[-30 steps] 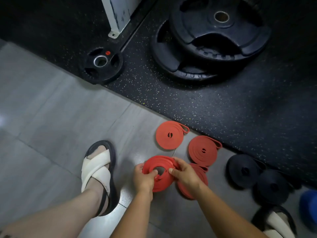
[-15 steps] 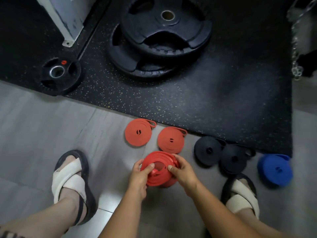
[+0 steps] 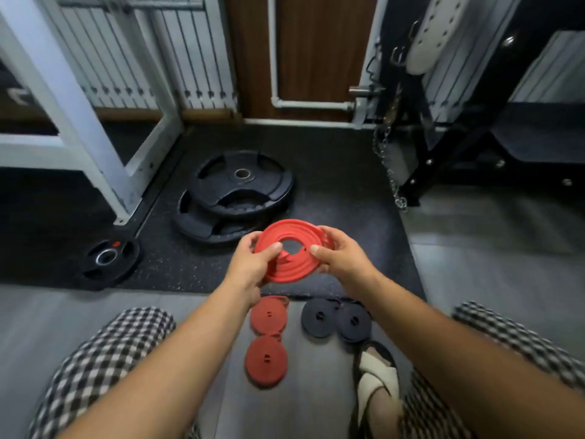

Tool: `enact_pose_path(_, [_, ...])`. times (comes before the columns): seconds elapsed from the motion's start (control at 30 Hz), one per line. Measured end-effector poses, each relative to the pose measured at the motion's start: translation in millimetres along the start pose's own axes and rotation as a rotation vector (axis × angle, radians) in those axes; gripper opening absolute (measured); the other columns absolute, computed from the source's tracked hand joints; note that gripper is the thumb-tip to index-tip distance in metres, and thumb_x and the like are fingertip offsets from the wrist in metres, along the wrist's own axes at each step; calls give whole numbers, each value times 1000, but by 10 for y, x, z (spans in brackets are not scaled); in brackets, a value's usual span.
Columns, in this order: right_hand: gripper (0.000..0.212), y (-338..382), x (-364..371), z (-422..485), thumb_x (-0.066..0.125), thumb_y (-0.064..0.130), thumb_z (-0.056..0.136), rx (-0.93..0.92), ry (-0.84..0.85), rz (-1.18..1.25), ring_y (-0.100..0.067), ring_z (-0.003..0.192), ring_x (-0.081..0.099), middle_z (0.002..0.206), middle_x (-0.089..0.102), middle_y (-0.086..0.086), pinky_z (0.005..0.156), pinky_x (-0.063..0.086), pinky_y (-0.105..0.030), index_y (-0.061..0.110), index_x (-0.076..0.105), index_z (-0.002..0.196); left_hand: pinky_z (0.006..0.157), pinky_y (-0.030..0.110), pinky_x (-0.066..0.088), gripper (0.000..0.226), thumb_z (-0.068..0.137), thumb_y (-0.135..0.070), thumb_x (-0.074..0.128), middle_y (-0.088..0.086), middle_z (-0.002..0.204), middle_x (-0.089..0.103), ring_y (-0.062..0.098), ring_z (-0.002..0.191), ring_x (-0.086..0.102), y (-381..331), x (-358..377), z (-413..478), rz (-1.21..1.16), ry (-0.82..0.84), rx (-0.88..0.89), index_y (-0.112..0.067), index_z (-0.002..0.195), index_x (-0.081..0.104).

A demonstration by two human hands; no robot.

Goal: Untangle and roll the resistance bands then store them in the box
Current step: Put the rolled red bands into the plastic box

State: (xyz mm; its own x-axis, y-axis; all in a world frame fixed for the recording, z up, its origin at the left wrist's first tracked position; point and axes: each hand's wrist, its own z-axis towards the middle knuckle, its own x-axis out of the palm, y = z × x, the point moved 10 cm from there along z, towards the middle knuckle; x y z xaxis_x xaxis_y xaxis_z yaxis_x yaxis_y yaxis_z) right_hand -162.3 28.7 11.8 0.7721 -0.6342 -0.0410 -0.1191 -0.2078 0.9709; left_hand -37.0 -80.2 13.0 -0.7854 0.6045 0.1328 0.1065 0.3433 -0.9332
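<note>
A loosely coiled bright red resistance band [image 3: 292,264] hangs in the air between both hands, its coils slipping apart into a cone shape. My left hand [image 3: 253,264] grips its left rim, thumb on top. My right hand [image 3: 340,258] grips the right rim the same way. On the grey floor below lie two tightly rolled dark red bands [image 3: 269,315] [image 3: 266,360] and two rolled black bands [image 3: 318,317] [image 3: 354,323]. No box is in view.
Two stacked black weight plates [image 3: 235,198] and a small plate [image 3: 109,258] lie on the speckled rubber mat [image 3: 348,217]. A white rack frame [image 3: 82,122] stands at the left, a black machine with a chain [image 3: 392,172] at the right. My sandalled foot [image 3: 376,381] rests near the black rolls.
Both hands lifted the bright red coil up off the floor, away from the rolled bands. The view tilted up, showing the rack and wall; the blue roll left the frame.
</note>
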Motion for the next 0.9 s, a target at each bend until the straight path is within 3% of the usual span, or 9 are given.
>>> enact_pose_path(0.1, [50,239,-80,-256,64,1,79,-48,-28,62,0,63,59,88,59,1,51,47,-16,1,47,125,67,32,54,37,82,-3,64,18,98,63,20,72,63,-228,85,-278,-81,72,49,-13,115,51])
enact_pose_path(0.2, [58,-148,8,-322,62,13,65,-3,-61,111,7,75,61,101,63,-1,68,49,-14,3,48,120,60,20,56,68,45,-27,92,14,92,69,10,63,67,39,35,-269,-81,68,-57,-16,103,57])
enact_pose_path(0.27, [60,-478,61,-163,66,18,59,77,-74,159,7,78,61,106,67,-7,77,48,-17,5,50,115,60,10,51,56,58,-4,86,21,101,66,-2,56,63,136,-44,67,3,14,-8,-9,105,56])
enact_pose_path(0.33, [58,-579,-18,42,69,20,54,130,-107,236,4,73,62,89,72,6,69,49,-16,11,52,109,59,7,49,46,72,15,66,11,89,71,-4,53,61,218,9,378,25,42,-6,-3,113,54])
enact_pose_path(0.43, [47,-581,-243,267,65,13,59,169,-183,278,0,67,62,85,69,6,58,48,-16,17,55,105,67,9,51,79,36,-27,95,-8,76,74,-2,65,66,335,218,653,-56,112,-76,-12,105,60])
enact_pose_path(0.53, [42,-561,-362,307,64,16,64,194,-232,227,3,87,62,103,65,3,81,47,-18,21,56,105,83,18,49,110,7,-51,91,-7,90,74,4,79,68,577,277,721,-126,92,-216,-18,106,58])
enact_pose_path(0.63, [42,-382,-399,95,67,19,66,259,-279,177,4,91,61,110,64,0,85,46,-16,23,55,106,90,28,47,105,16,-47,93,-1,109,70,14,93,66,445,417,564,-133,114,-341,-20,111,58])
enact_pose_path(0.73, [38,-98,-471,-59,66,1,77,297,-337,199,4,85,61,107,64,-2,81,48,-17,23,55,105,87,24,48,61,62,-14,80,9,123,62,18,100,61,77,517,403,-113,62,-366,-20,118,55])
enact_pose_path(0.9, [42,918,-601,-191,63,-7,80,255,-380,214,9,79,61,105,63,-1,75,47,-10,19,52,111,69,15,55,46,91,7,43,5,108,64,4,76,68,-970,781,153,-75,136,-382,-17,130,47])
